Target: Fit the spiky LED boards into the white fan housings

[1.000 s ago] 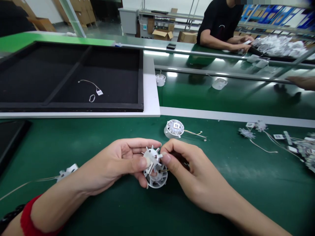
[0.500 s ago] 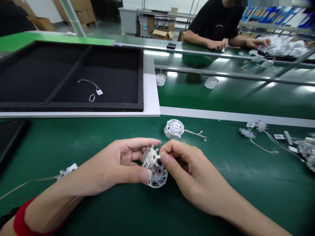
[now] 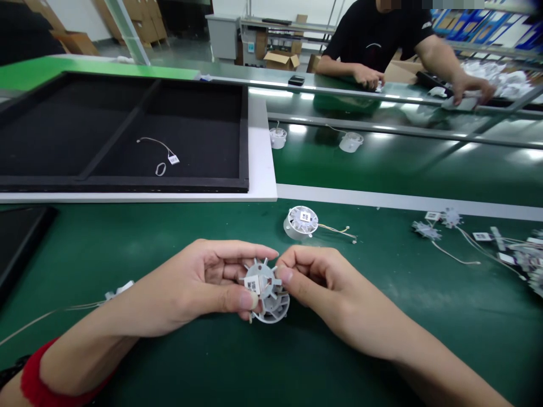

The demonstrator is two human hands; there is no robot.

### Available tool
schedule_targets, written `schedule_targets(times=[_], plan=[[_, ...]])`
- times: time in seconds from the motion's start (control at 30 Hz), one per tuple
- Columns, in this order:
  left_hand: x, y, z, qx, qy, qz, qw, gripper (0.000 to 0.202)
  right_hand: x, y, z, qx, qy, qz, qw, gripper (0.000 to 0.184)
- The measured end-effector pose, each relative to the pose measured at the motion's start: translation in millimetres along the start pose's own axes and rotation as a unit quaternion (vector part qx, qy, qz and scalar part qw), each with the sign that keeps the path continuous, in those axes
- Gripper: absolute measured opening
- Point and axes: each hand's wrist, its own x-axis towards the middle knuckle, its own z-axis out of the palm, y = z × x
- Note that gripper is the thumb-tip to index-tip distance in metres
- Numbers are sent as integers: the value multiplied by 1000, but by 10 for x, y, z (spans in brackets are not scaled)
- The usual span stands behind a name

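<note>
Spoked disc [image 3: 263, 273]: located near the lower centre of the head view, between the two hands, tilted so that its labelled face is toward the camera. A square white label [image 3: 251, 285] with a printed code lies over the left part of this face. The left hand [image 3: 207, 282] grasps the disc from the left, with the thumb at the lower edge near the label and the forefinger extended above the rim. The right hand [image 3: 311, 277] pinches the right edge of the disc between thumb and forefinger; the other fingers are curled in. A round open housing [image 3: 275, 311] is positioned directly below the disc, partly covered by it; whether the housing rests on the tabletop [image 3: 271, 367] or is supported by the fingers cannot be determined. Beyond the hands, a fan unit [image 3: 300, 223] stands on the green surface, label facing up, with its thin wires [image 3: 335, 229] extending to the right. Two loose discs [image 3: 426, 229] lie farther right, beside a pile of wired parts [image 3: 535, 263] at the edge of view. A black framed panel [image 3: 203, 113] occupies the upper left and carries a labelled wire [image 3: 163, 144] and a small loop [image 3: 160, 169]. Across the line, a co-worker in a black shirt [image 3: 373, 39] reaches one arm toward white parts.
</note>
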Motion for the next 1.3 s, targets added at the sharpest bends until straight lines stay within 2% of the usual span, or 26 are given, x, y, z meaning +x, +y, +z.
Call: schedule_targets(times=[0.23,0.37,0.47,0.63,0.77,0.93,1.03,1.17,1.3], plan=[[9,0,10,-18,-8,2,1000,31,3,-16,19,53,-9,-18,998,27],[-10,-4,-3,-9,-21,-13,1000,31,-28,-30,1,-1,-17,-33,999,33],[4,-3,4,-6,-32,1,999,28,-32,-21,-2,-19,-26,-34,999,39],[33,20,52,-30,-16,14,999,25,-23,8,31,-46,-12,-26,999,44],[29,27,55,-30,0,14,999,26,-35,4,52,-71,4,-45,996,34],[20,-3,16,-23,-8,27,999,30,-45,-4,65,-122,38,-82,988,23],[23,-16,11,-15,-10,32,999,28,-49,4,89,-155,51,-101,981,22],[41,-13,16,8,16,31,999,23,-51,23,116,-186,56,-103,975,25],[59,-10,16,7,18,40,999,20,-42,27,109,-177,56,-101,977,25]])
